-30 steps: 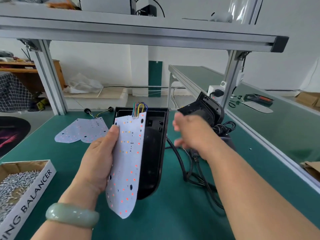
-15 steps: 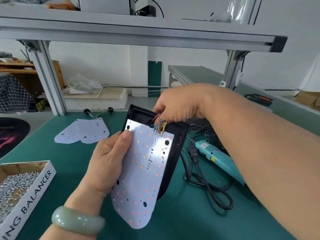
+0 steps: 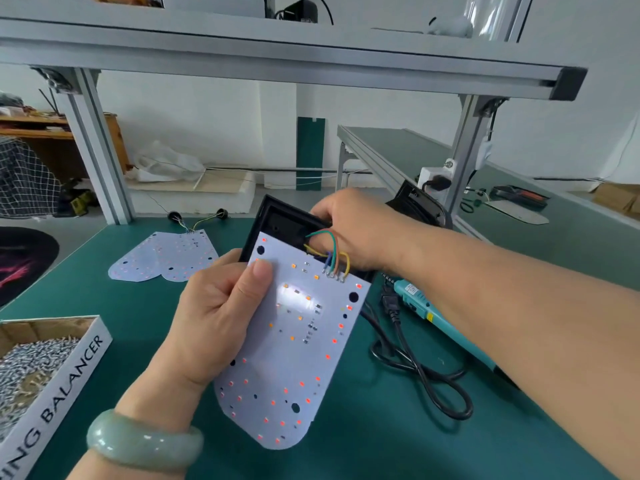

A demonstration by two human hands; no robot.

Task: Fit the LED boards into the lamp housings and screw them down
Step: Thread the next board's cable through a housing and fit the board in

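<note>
- The green workbench [image 3: 138,306] bears everything.
- The white LED board [image 3: 294,358] lies tilted over the black lamp housing [image 3: 277,223], with its rounded end overhanging towards the person.
- The left hand [image 3: 214,317] pinches the board's left edge, thumb on top.
- The right hand [image 3: 360,230] curls round the housing's far corner, beside the coloured wires [image 3: 332,251].

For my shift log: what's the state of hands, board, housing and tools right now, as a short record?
Left hand: holds the LED board, thumb on its face
Right hand: curled at the housing's top edge by the wires; grip unclear
LED board: tilted over the housing, not seated
Screwdriver: lying on the table, untouched
Screws: in the box at left
</note>
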